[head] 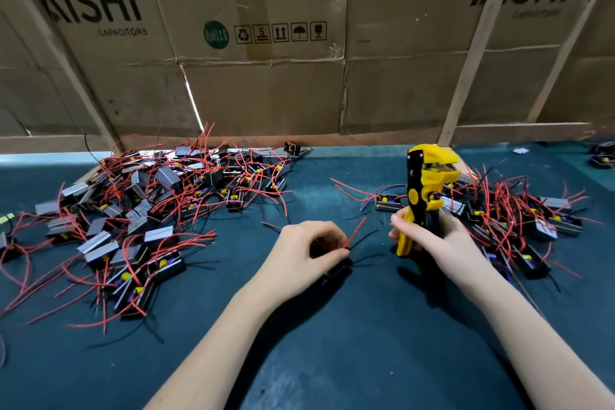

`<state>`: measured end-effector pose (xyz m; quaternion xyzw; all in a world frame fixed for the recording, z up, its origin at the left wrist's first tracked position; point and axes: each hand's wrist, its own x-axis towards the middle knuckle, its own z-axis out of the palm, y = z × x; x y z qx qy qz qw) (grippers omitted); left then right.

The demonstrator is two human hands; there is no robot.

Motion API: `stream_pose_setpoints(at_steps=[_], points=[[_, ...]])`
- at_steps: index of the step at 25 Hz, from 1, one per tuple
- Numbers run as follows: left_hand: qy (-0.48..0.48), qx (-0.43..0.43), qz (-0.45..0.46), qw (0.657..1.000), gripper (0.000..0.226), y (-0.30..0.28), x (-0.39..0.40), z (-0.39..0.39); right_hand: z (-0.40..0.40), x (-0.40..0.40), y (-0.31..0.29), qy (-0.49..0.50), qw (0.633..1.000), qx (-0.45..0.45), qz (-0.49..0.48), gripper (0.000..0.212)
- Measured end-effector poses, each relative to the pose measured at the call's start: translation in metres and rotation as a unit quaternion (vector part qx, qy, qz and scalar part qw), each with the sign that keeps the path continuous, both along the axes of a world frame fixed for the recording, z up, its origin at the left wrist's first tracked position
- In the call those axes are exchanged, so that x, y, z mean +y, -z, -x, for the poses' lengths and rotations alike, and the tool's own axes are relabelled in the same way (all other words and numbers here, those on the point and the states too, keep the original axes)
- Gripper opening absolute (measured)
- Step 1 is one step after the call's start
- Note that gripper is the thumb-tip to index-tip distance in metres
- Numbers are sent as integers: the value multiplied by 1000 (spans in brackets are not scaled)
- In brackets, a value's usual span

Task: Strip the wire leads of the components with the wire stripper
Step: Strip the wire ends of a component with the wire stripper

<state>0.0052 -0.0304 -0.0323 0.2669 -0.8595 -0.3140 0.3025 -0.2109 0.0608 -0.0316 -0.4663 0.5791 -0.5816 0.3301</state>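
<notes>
- A yellow-and-black wire stripper (424, 190) is held upright by the right hand (432, 236); the fingers are curled round its handles, low on the tool, and its head is raised above the table, pointing up and slightly right; whether the tool's mouth is closed cannot be told.
- A small black component (336, 268) is held by the left hand (306, 253) just above the dark green table mat (332, 343); the fingers are curled over it, and the thumb and forefinger are pressed together at the root of its leads.
- From that pinch a red lead (356, 231) is seen rising up and to the right, with a black lead (366, 238) just below it; both ends are pointed toward the stripper but are kept apart from it.
- A large heap of components (139, 210) with red and black leads is spread over the left of the mat; a second heap (519, 210) is lain to the right, behind and beside the right hand.
- One single component (387, 202) with red leads is set between the two heaps, just left of the stripper.
- Flattened cardboard boxes (266, 43) printed "AiSHi CAPACITORS" are stood as a wall along the far edge of the table; pale wooden battens (472, 53) are leaned across them.
</notes>
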Motion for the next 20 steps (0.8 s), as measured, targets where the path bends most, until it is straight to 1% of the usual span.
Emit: stream_pose_setpoints(at_steps=[2,4,6,7,8,9,10,12,13,14,16,17,19,20], points=[[-1,13,-35,999,3,0,0,0,-2,2,-2,-60,998,4,-16,31],[-6,20,-58,998,6,0,0,1,-5,3,-3,-87,996,7,-25,30],[-16,18,-69,997,14,-1,2,2,-5,4,-4,-63,996,52,-29,33],[-24,17,-76,997,18,0,2,3,-4,4,-3,-29,994,102,-33,37],[-33,19,-83,996,20,0,2,4,-2,4,-2,21,984,171,-42,40],[-39,20,-85,995,20,1,2,5,1,5,-2,78,964,249,-55,40],[-41,23,-84,995,16,2,2,6,2,6,-2,131,934,327,-67,39],[-31,29,-77,996,4,4,3,7,4,6,-1,205,857,466,-76,41],[-26,30,-70,997,3,5,4,7,5,5,1,229,823,515,-66,46],[-25,28,-65,997,6,6,4,8,7,4,2,249,801,542,-55,48],[-25,20,-74,997,11,8,3,10,12,4,4,286,780,554,-48,51],[-20,14,-93,995,14,8,3,10,15,4,4,300,771,559,-55,52],[14,-3,-139,990,18,5,2,10,22,5,5,321,744,583,-66,55],[41,-17,-145,988,18,3,2,8,25,5,5,324,732,595,-71,56]])
